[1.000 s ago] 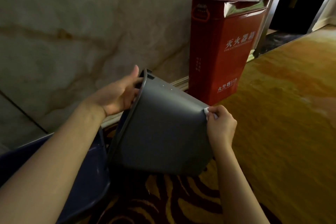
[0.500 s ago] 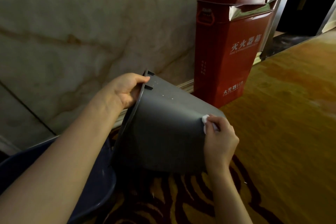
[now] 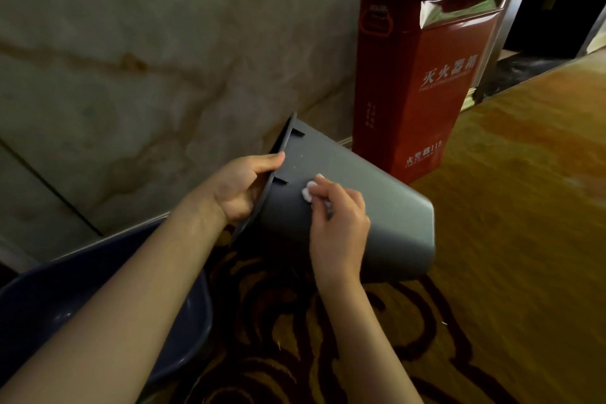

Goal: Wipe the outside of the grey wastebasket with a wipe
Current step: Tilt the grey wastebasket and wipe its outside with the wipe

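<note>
The grey wastebasket [image 3: 387, 207] lies tipped on its side above the carpet, rim to the left and base to the right. My left hand [image 3: 241, 188] grips its rim, thumb over the edge, fingers hidden inside. My right hand [image 3: 337, 223] presses a small crumpled white wipe [image 3: 309, 192] against the upper outer wall, close to the rim. Most of the wipe is hidden under my fingers.
A tall red fire-extinguisher box [image 3: 423, 75] stands against the marble wall [image 3: 147, 59] just behind the basket. A dark blue basin [image 3: 98, 298] sits at lower left under my left forearm. Patterned brown and gold carpet [image 3: 508, 223] spreads to the right.
My right hand has slid the wipe along the basket wall from near the base towards the rim. The basket's base has swung right, and my left hand's grip on the rim has shifted.
</note>
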### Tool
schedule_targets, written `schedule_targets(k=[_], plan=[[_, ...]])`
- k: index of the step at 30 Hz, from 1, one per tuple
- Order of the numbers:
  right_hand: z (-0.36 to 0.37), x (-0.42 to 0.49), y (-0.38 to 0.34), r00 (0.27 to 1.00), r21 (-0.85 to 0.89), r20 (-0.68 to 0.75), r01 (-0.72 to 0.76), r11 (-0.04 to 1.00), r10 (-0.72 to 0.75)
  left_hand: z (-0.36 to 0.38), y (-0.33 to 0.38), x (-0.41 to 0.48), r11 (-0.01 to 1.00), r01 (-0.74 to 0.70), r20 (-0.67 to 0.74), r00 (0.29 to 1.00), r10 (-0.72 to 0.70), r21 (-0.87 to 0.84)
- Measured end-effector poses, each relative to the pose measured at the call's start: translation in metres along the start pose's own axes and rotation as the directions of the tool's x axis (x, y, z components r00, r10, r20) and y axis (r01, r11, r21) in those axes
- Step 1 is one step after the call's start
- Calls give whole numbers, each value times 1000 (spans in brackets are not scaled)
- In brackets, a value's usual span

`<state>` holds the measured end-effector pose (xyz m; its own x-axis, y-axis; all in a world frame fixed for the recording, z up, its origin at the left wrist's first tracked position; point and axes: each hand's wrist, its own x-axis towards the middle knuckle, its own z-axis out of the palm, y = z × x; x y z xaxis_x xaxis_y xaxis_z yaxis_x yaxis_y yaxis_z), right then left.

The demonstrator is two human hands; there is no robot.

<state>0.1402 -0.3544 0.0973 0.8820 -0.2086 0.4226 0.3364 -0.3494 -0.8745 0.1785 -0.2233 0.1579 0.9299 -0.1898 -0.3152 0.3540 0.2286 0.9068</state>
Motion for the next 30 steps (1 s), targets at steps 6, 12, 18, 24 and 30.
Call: schedule_targets(k=[6, 12, 18, 24, 30], plan=[[-30, 10, 38, 958, -59, -164, -249, 967, 237, -10, 3, -5, 1000, 12, -63, 998, -13, -13], [-13, 25, 1, 997, 35, -47, -62, 997, 64, -8, -1, -5, 999, 32, 8, 999, -31, -20], [10, 49, -16, 980, 78, 170, 89, 993, -101, -11, -1, -5, 999, 6, 71, 997, -3, -32], [-13, 67, 27, 993, -17, 9, -119, 993, 119, -17, -2, -5, 1000, 1, 19, 1000, -1, -3], [-26, 53, 35, 957, -13, -155, -251, 968, 246, -23, 0, -2, 999, 9, -10, 1000, -10, -36]])
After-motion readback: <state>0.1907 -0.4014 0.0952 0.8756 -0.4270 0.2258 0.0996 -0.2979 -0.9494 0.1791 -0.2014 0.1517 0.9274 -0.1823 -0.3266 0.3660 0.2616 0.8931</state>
